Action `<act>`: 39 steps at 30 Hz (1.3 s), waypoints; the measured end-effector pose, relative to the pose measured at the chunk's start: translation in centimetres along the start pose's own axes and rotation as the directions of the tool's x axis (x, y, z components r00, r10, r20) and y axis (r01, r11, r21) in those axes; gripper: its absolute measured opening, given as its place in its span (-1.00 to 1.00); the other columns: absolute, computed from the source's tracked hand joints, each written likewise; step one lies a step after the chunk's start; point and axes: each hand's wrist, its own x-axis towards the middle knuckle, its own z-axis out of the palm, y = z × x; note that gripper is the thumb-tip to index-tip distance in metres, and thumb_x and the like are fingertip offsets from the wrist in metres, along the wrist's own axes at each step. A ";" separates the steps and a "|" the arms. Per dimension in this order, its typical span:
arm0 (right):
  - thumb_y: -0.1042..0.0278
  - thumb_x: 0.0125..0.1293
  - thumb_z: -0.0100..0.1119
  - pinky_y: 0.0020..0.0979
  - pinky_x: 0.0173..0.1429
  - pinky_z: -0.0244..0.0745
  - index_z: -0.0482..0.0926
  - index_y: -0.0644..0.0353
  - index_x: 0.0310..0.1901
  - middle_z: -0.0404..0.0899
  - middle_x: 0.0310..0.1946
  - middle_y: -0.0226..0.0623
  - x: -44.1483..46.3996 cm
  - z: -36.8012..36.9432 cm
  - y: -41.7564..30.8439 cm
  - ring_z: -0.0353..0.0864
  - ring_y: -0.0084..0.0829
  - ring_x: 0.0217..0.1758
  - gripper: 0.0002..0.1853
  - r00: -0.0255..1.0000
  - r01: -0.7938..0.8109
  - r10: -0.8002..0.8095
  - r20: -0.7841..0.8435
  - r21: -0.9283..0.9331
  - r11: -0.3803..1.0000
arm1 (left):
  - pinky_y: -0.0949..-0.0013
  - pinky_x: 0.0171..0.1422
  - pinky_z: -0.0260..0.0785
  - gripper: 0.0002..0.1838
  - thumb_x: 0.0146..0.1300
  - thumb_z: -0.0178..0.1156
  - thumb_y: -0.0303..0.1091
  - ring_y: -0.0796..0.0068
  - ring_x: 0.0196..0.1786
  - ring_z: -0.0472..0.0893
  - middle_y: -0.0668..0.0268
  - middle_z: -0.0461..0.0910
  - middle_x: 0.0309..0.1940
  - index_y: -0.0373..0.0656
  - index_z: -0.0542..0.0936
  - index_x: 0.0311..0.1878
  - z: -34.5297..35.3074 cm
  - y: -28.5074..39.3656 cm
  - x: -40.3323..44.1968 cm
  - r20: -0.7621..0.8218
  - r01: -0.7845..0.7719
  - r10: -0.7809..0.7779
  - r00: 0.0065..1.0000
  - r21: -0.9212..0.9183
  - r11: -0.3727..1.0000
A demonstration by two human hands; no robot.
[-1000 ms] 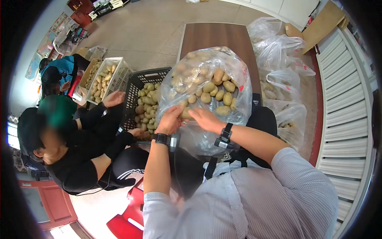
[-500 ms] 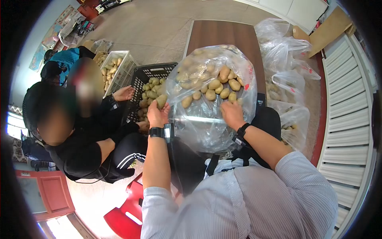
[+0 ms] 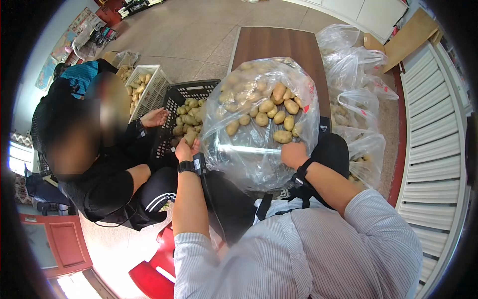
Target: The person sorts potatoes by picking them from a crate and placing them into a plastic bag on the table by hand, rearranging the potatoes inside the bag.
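My left hand [image 3: 187, 150] is closed around a potato [image 3: 190, 137] at the near right corner of a black plastic crate [image 3: 193, 85] holding many potatoes. A large clear plastic bag [image 3: 239, 172] lies spread open in front of me, with potatoes [image 3: 265, 106] gathered in its far part. My right hand [image 3: 294, 155] is at the bag's near right side with its fingers curled in. Just beyond its knuckles lies a single potato [image 3: 282, 136]. What those fingers hold, if anything, is hidden.
A brown table [image 3: 276, 45] extends behind the bag. Filled clear bags [image 3: 356, 104] stand on the floor at right. At left, a co-worker in black sits close, one hand [image 3: 155, 117] over the crate's edge. Beyond is a white crate [image 3: 158, 82] of potatoes; a red chair [image 3: 152, 274] is below.
My left hand has moved slightly left and down with its potato, toward the crate. My right hand has drawn back toward me, and a potato now shows in front of it.
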 end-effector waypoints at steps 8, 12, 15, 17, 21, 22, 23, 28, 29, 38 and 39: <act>0.39 0.23 0.09 -0.10 -0.10 0.63 0.54 0.28 -0.10 0.53 -0.07 0.04 1.7 2.0 2.1 0.67 -0.01 -0.11 -0.76 0.947 -0.211 0.238 -0.215 0.142 0.967 | 0.41 -0.47 0.51 -0.75 0.08 0.46 -0.38 0.40 -0.46 0.60 0.25 0.63 -0.35 -0.23 0.65 -0.20 -0.2 -0.6 -1.3 0.025 -0.102 0.101 0.995 0.038 0.994; 0.42 0.13 0.19 -0.08 -0.05 0.59 0.41 0.28 0.07 0.42 0.00 0.04 2.0 1.3 1.6 0.59 0.04 -0.03 -0.57 0.912 -0.125 0.186 -0.365 0.185 0.975 | 0.42 -0.45 0.54 -0.72 0.02 0.49 -0.41 0.36 -0.44 0.61 0.23 0.64 -0.31 -0.26 0.65 -0.20 -0.1 -0.3 -1.3 -0.038 -0.136 0.144 0.989 0.170 0.976; 0.42 0.06 0.28 -0.09 0.00 0.56 0.42 0.18 0.06 0.40 0.03 -0.04 1.4 0.9 1.0 0.54 0.05 0.04 -0.52 0.909 -0.042 0.109 -0.402 0.172 0.984 | 0.37 -0.42 0.57 -0.70 0.02 0.48 -0.45 0.28 -0.40 0.65 0.19 0.64 -0.30 -0.29 0.63 -0.18 0.4 -0.1 -1.8 -0.123 -0.069 0.081 0.989 0.097 0.993; 0.41 0.06 0.28 -0.09 -0.01 0.57 0.42 0.15 0.06 0.41 0.01 -0.07 1.6 1.1 0.9 0.54 0.04 0.02 -0.53 0.900 -0.024 0.090 -0.426 0.159 0.987 | 0.33 -0.41 0.59 -0.70 0.03 0.46 -0.48 0.22 -0.37 0.66 0.16 0.64 -0.30 -0.31 0.61 -0.17 0.6 0.1 -2.2 -0.130 -0.102 0.119 0.984 0.131 0.986; 0.37 0.06 0.29 -0.06 0.00 0.56 0.43 0.14 0.04 0.44 -0.01 -0.10 1.4 0.1 0.5 0.55 0.02 0.01 -0.54 0.939 0.003 0.059 -0.339 0.180 0.984 | 0.22 -0.40 0.61 -0.73 0.19 0.27 -0.46 0.14 -0.32 0.68 0.11 0.61 -0.26 -0.32 0.54 -0.05 0.2 -0.6 -0.7 -0.234 -0.070 0.046 0.971 -0.093 0.993; 0.37 0.06 0.29 -0.06 0.00 0.56 0.43 0.14 0.04 0.44 -0.01 -0.10 1.4 0.1 0.4 0.55 0.02 0.01 -0.54 0.937 0.007 0.056 -0.346 0.176 0.984 | 0.21 -0.41 0.61 -0.74 0.25 0.20 -0.41 0.15 -0.33 0.68 0.11 0.60 -0.24 -0.30 0.53 -0.02 -0.3 -1.3 0.7 -0.230 -0.067 0.036 0.973 -0.128 0.990; 0.36 0.07 0.29 -0.07 -0.05 0.58 0.43 0.14 0.05 0.46 -0.05 -0.11 1.5 0.4 0.3 0.57 0.01 -0.02 -0.53 0.925 0.016 0.051 -0.376 0.173 0.985 | 0.20 -0.41 0.61 -0.74 0.31 0.12 -0.37 0.16 -0.33 0.68 0.11 0.59 -0.23 -0.29 0.51 0.01 -0.3 -1.2 0.9 -0.227 -0.065 0.027 0.974 -0.164 0.984; 0.21 0.15 0.19 0.04 0.08 0.51 0.41 0.25 0.06 0.49 0.03 0.04 3.0 2.5 1.1 0.55 0.11 0.06 -0.53 0.958 -0.008 0.106 -0.267 0.343 0.939 | 0.43 -0.58 0.34 -0.81 0.31 0.09 -0.29 0.50 -0.58 0.52 0.32 0.53 -0.54 -0.21 0.59 -0.23 1.8 -1.6 -2.3 -0.117 -0.377 0.392 0.912 0.136 0.916; 0.12 0.18 0.12 0.06 0.15 0.45 0.42 0.32 0.04 0.51 0.05 0.13 1.9 0.1 0.2 0.53 0.15 0.11 -0.51 0.970 -0.119 0.196 -0.140 0.429 0.895 | 0.42 -0.58 0.32 -0.82 0.30 0.10 -0.31 0.52 -0.61 0.48 0.35 0.49 -0.58 -0.22 0.56 -0.31 2.9 -0.8 -4.7 -0.113 -0.400 0.420 0.900 0.164 0.902; 0.03 0.28 0.09 -0.27 -0.12 0.54 0.49 0.35 0.07 0.61 -0.11 -0.01 4.3 0.5 0.4 0.64 -0.19 -0.08 -0.48 0.964 -0.094 0.265 -0.015 0.916 0.391 | 0.46 -0.60 0.31 -0.78 0.34 0.08 -0.28 0.52 -0.57 0.58 0.29 0.61 -0.34 -0.23 0.55 -0.11 7.2 -2.0 -9.3 0.241 -0.459 0.404 0.883 0.253 0.852; 0.09 0.31 0.08 -0.33 -0.18 0.56 0.48 0.33 0.09 0.59 -0.11 -0.11 4.2 0.2 0.0 0.62 -0.28 -0.15 -0.52 0.977 -0.059 0.213 0.000 0.961 0.270 | 0.46 -0.61 0.30 -0.75 0.34 0.09 -0.25 0.51 -0.58 0.58 0.28 0.62 -0.31 -0.23 0.55 -0.09 7.6 -2.4 -9.6 0.322 -0.433 0.334 0.886 0.312 0.846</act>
